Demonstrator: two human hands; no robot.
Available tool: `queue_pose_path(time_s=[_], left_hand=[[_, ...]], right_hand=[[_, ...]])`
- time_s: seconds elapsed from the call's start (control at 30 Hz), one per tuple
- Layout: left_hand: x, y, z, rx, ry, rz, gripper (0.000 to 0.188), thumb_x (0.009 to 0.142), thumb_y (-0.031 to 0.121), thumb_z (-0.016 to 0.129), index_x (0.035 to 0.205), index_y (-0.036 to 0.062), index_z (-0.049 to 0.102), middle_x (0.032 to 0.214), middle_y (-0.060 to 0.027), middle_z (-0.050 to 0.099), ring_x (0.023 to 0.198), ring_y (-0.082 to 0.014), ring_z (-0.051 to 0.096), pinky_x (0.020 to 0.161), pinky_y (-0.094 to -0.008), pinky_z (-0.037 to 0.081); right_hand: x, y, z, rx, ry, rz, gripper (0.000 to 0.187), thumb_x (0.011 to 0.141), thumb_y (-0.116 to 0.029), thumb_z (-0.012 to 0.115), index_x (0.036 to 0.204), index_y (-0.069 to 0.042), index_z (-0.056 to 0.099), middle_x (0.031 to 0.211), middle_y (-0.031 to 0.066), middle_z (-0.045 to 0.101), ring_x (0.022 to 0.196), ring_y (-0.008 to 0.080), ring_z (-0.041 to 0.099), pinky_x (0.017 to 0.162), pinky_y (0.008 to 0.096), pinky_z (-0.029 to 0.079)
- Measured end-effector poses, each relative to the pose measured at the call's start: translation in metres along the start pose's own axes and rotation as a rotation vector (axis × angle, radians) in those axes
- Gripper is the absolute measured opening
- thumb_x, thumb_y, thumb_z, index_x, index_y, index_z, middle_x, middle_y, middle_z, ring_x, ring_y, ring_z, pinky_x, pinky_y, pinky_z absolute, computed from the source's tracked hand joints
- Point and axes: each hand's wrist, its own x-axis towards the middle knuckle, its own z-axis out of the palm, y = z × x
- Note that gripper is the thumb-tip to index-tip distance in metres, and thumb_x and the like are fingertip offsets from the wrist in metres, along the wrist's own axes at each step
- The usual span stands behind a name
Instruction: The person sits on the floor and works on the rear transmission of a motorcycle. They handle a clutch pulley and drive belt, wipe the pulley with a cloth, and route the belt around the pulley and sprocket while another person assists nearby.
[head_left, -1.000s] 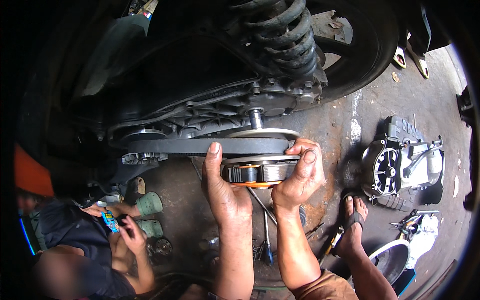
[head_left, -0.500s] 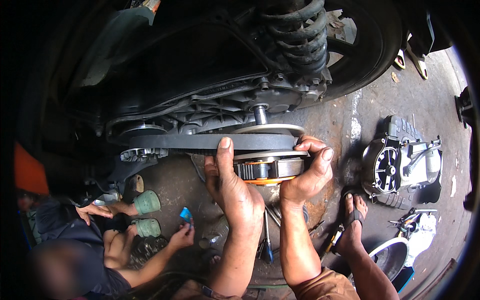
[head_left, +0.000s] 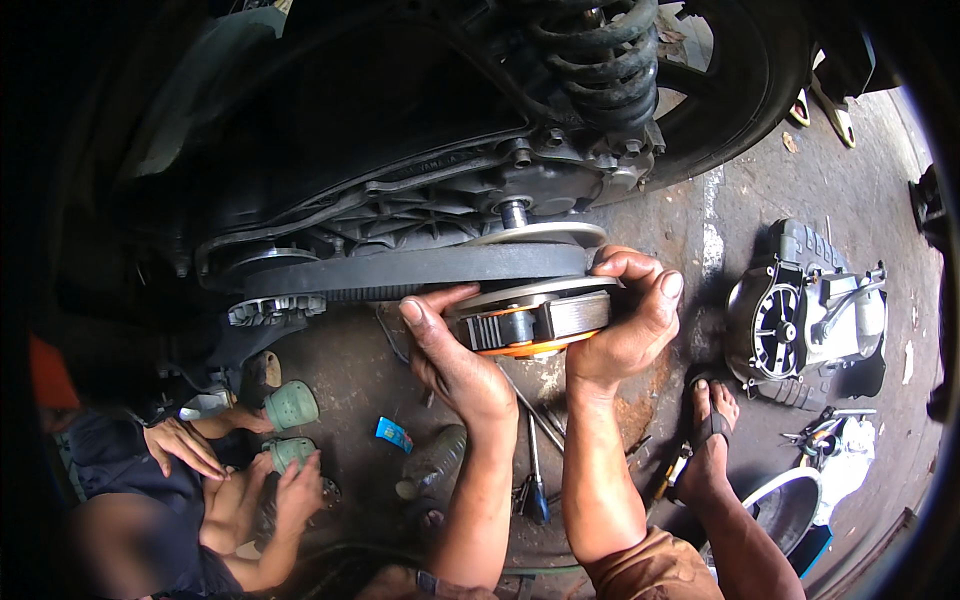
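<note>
Both my hands hold a scooter clutch and pulley assembly (head_left: 582, 312), with dark clutch shoes and an orange ring on its near face. My left hand (head_left: 455, 365) grips its left side, thumb and fingers around the edge. Around the right side my right hand (head_left: 637, 318) is wrapped, fingertips by the rim. A wide black drive belt (head_left: 420, 267) sits between the pulley discs and runs left to the finned front pulley (head_left: 275, 309). Behind the tilted rear disc (head_left: 550, 234), a bare steel shaft (head_left: 513, 213) extends from the engine case (head_left: 400, 205).
A coil spring (head_left: 600, 65) and rear wheel (head_left: 740, 90) are above. A removed engine cover (head_left: 800, 325) lies at right, near a round basin (head_left: 785, 510). A screwdriver (head_left: 537, 490), bottle (head_left: 435, 460) and blue packet (head_left: 394, 434) lie on the floor. Another person (head_left: 150, 470) sits at lower left.
My left thumb has come down off the belt onto the assembly's left side. The assembly is more tilted. The other person's hand has let go of the blue packet, now on the floor.
</note>
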Motion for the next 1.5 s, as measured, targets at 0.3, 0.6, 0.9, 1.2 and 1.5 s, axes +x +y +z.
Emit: queue_pose_path(time_s=[0.3, 0.6, 0.9, 1.2, 1.5], left_hand=[[0.021, 0.019, 0.001, -0.203, 0.238, -0.379, 0.091, 0.084, 0.066, 0.069, 0.147, 0.0087, 0.035, 0.14, -0.0117, 0.042, 0.132, -0.0263, 0.038, 0.112, -0.0491, 0.033], [0.045, 0.024, 0.004, -0.506, -0.019, -0.513, 0.086, 0.078, 0.041, 0.083, 0.145, 0.0079, 0.038, 0.137, -0.0139, 0.041, 0.131, -0.025, 0.043, 0.109, -0.0429, 0.038], [0.053, 0.012, -0.01, -0.42, -0.074, -0.653, 0.109, 0.071, 0.063, 0.078, 0.143, -0.0045, 0.033, 0.137, -0.0204, 0.042, 0.129, -0.029, 0.042, 0.112, -0.0493, 0.029], [0.054, 0.005, -0.017, -0.4, -0.084, -0.62, 0.102, 0.075, 0.066, 0.076, 0.147, 0.0034, 0.038, 0.14, -0.0208, 0.042, 0.122, -0.0288, 0.044, 0.115, -0.0572, 0.022], [0.061, 0.013, -0.023, -0.387, -0.123, -0.569, 0.112, 0.07, 0.069, 0.078, 0.155, 0.0135, 0.031, 0.152, -0.0201, 0.027, 0.14, -0.0364, 0.029, 0.112, -0.0575, 0.024]], right_hand=[[0.017, -0.001, 0.013, -0.074, -0.046, -0.115, 0.057, 0.107, -0.041, 0.038, 0.077, 0.002, 0.06, 0.073, 0.0095, 0.06, 0.071, 0.0179, 0.057, 0.07, 0.0326, 0.045], [0.034, 0.006, 0.026, -0.181, -0.103, -0.196, 0.045, 0.105, -0.033, 0.049, 0.079, 0.001, 0.062, 0.075, 0.0105, 0.061, 0.071, 0.0211, 0.059, 0.068, 0.0325, 0.045], [-0.03, -0.035, -0.004, -0.116, -0.292, 0.752, 0.084, 0.087, -0.053, 0.074, 0.146, -0.005, 0.037, 0.136, 0.0153, 0.051, 0.127, 0.0261, 0.047, 0.097, 0.0427, 0.043], [-0.028, -0.038, 0.0, -0.074, -0.268, 0.678, 0.087, 0.088, -0.03, 0.081, 0.149, 0.003, 0.028, 0.132, 0.0183, 0.055, 0.122, 0.0224, 0.052, 0.106, 0.0355, 0.04], [-0.024, -0.037, -0.005, -0.15, -0.286, 0.541, 0.093, 0.085, -0.034, 0.083, 0.152, -0.001, 0.028, 0.136, 0.0235, 0.052, 0.127, 0.0272, 0.051, 0.104, 0.0387, 0.043]])
